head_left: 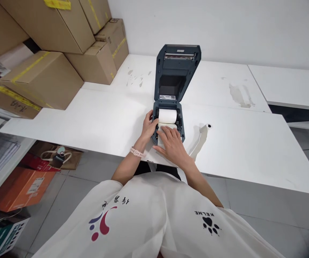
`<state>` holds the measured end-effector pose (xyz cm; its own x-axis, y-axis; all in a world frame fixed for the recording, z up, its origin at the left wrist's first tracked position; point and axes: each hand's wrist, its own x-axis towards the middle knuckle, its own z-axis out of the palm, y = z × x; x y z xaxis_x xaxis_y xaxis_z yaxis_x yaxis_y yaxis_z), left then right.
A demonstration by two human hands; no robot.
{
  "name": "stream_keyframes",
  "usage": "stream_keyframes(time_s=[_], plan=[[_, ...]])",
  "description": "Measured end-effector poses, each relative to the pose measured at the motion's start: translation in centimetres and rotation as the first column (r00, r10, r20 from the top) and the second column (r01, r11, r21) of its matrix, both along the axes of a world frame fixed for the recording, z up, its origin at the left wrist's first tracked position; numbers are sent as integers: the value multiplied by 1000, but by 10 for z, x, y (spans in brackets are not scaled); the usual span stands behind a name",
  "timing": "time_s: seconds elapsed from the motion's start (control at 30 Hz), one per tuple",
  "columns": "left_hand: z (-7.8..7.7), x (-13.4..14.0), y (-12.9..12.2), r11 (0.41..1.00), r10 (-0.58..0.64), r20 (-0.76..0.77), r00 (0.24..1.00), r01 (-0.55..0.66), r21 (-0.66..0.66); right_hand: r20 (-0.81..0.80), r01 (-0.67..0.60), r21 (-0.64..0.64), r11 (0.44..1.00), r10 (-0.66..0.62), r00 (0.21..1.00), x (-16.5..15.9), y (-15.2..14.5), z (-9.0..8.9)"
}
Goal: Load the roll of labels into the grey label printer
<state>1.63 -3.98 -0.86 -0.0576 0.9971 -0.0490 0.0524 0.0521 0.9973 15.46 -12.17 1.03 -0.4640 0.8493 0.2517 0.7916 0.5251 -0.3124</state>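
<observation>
An opened label printer stands on the white table before me, its dark lid tipped up and back. In its bay sits a white label roll, with a strip of label paper running from it toward me. My left hand wraps around the printer's left side, thumb over the inner edge by the strip. Flat on that strip, with fingers spread, lies my right hand; it covers the printer's front part. A small, partly unrolled paper roll lies to the right, apart from both hands.
Stacked cardboard boxes take up the table's left end. The table's front edge is close to my body, and a white wall rises behind. An orange box stands low at the left beside a shelf.
</observation>
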Motion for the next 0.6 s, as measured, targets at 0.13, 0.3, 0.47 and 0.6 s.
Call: stream_keyframes(time_s=[0.13,0.3,0.47,0.6], plan=[[-8,-1,-51,996,-15,26,1000,17,-87,-173,-146,-93,985,128,977,27,-3,8],[-12,-5,-87,991,-120,84,989,124,-48,-583,137,58,989,-78,809,69,61,71],[-12,-8,-80,986,-166,21,986,167,-11,-807,186,-3,983,-112,580,79,181,130],[-14,-9,-80,986,-160,33,987,161,-31,-824,31,-172,985,-161,544,70,206,141]])
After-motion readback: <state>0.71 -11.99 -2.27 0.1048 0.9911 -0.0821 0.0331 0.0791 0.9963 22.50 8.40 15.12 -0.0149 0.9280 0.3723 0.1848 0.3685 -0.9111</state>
